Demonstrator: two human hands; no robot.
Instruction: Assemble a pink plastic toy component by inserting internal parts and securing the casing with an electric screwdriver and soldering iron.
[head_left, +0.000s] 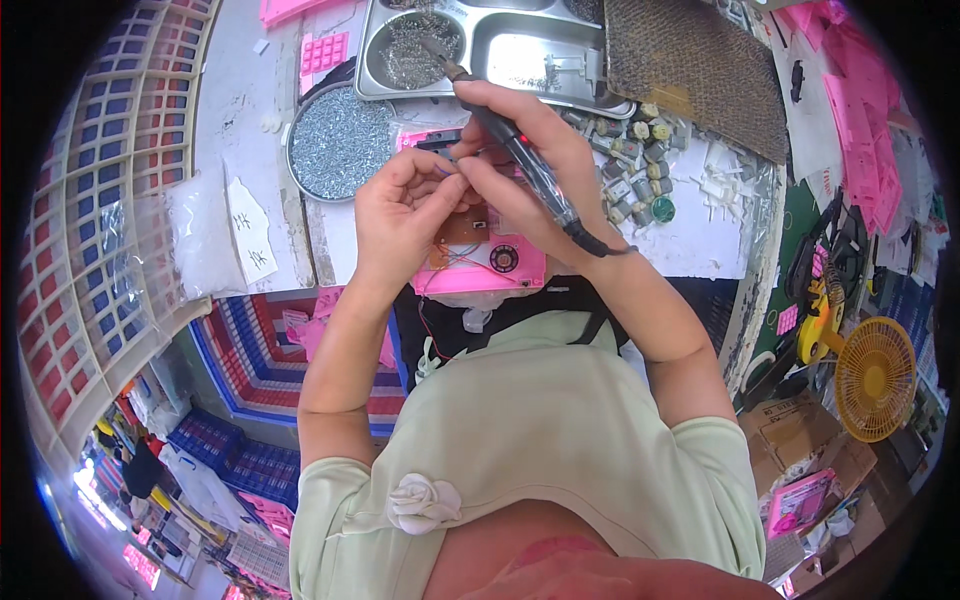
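Note:
My right hand (560, 150) is closed around a black electric screwdriver (540, 180) with a small red light. The tool slants up and left, and its cord trails past my wrist. My left hand (400, 215) is pinched, its fingertips meeting those of my right hand. Something too small to make out is at the fingertips. Beneath both hands lies a pink plastic housing (525, 275), partly hidden by them. It carries a brown circuit board (462, 229), thin wires and a round black part (504, 259) like a small speaker.
Left of the hands stands a round bowl of small screws (340, 145). Beyond is a metal compartment tray (480, 95) holding dark small parts. Small cylindrical motors (640, 165) and white plastic pieces (725, 185) lie to the right, by a brown textured mat (695, 75).

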